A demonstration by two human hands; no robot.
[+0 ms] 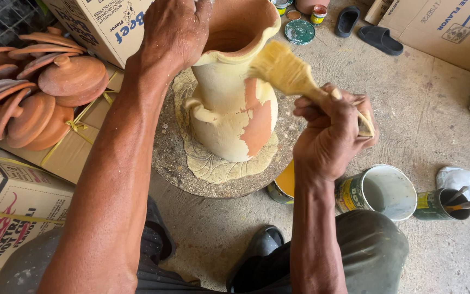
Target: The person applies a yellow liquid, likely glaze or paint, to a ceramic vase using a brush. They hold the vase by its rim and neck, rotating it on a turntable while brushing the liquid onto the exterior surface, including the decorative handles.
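Gripping the rim of the tall terracotta clay jug (pixel 229 109) half-coated in yellow paint, left hand (pixel 175 32) closed, right hand (pixel 330 133) fisted around yellow-bristled paintbrush (pixel 289 71), bristles touching jug's neck.

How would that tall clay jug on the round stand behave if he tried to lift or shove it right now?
The clay jug is probably heavy and brittle, being thick earthenware. Its yellow coat looks freshly brushed, so it may be slick and smear. Tall on a narrow base, it could tip; the left hand grips its rim.

Vase (pixel 229 103) on round stand (pixel 167 158), clay lids (pixel 39 92) left, cans (pixel 379 191) right.
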